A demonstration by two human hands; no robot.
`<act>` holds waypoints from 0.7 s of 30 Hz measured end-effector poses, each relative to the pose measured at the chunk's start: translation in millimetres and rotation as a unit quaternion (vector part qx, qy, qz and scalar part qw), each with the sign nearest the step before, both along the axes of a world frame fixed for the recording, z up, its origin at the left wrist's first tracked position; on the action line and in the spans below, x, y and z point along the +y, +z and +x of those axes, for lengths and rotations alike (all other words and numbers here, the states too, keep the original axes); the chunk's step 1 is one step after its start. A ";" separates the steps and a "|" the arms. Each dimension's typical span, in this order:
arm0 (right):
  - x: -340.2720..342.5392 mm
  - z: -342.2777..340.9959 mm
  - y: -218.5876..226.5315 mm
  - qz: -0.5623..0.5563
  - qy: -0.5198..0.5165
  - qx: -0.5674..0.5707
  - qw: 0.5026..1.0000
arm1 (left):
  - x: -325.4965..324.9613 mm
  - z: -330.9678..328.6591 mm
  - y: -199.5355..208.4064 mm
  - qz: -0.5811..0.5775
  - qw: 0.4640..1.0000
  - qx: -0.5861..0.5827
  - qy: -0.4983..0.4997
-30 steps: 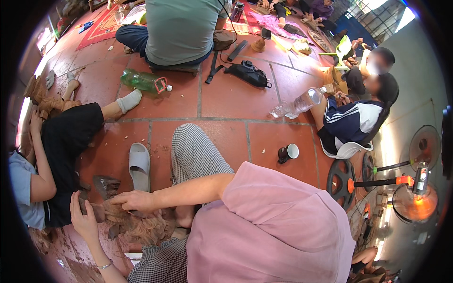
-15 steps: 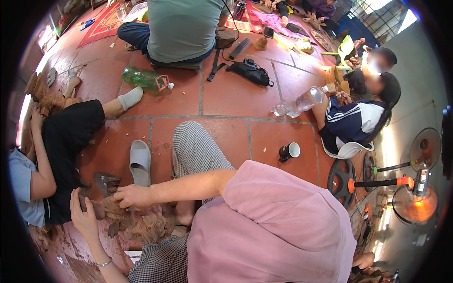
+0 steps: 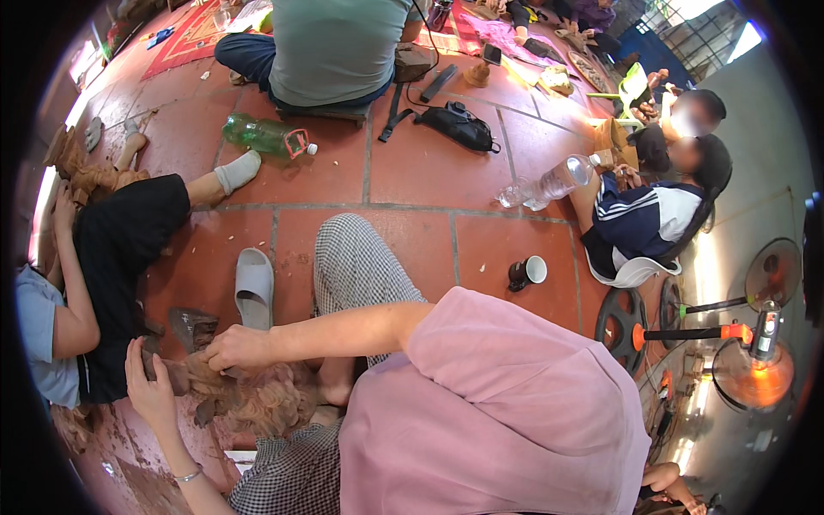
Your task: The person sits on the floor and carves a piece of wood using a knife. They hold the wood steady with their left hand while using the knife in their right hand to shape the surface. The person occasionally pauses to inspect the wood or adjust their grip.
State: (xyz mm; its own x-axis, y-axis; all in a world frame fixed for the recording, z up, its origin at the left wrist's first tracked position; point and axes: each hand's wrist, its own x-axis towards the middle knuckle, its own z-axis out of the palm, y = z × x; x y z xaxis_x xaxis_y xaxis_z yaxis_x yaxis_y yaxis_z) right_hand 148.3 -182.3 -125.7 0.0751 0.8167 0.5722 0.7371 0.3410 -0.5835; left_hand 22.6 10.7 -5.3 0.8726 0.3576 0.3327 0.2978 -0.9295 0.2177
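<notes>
Two bare hands are placed at the near left, about a brown carving [image 3: 270, 399] that is kept low beside the checked trousers [image 3: 365, 266]. The left hand [image 3: 153, 395] is set by the carving's left end, its fingers extended and its thumb parted from them. The right hand [image 3: 239, 348] is bent over the carving's far side with its fingers curled; whether a tool or only the carving is pinched there cannot be told. Curling ridges are already formed over the part in view, so the shaping there is judged well advanced; what is left cannot be told, as some of the surface is covered by the right hand. Farther off, a grey slipper [image 3: 255, 287] is left on the tiles, with a mug [image 3: 527, 273] to the right. Beyond these, a clear bottle [image 3: 554, 183] is seen at right, a green bottle [image 3: 262, 136] at left and a black pouch [image 3: 455, 126] between them.
</notes>
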 end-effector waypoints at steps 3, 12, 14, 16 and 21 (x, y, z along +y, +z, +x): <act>-2.1 -3.1 -1.9 0.032 -0.025 -0.026 0.999 | -5.7 1.2 2.6 -0.003 1.000 0.004 0.001; -0.5 -5.3 8.0 -0.006 -0.027 0.000 1.000 | 1.3 -2.2 -2.1 0.006 1.000 -0.002 0.002; -10.9 -5.1 14.9 0.034 -0.037 -0.041 0.998 | 0.9 -0.9 -2.5 0.008 1.000 -0.001 -0.001; -5.6 -0.6 1.7 0.033 -0.030 -0.018 0.999 | -0.2 3.7 -3.7 0.004 1.000 -0.004 -0.004; 5.7 -2.1 -0.8 -0.007 -0.011 0.008 1.000 | 2.4 -1.8 -2.8 0.006 1.000 -0.004 0.000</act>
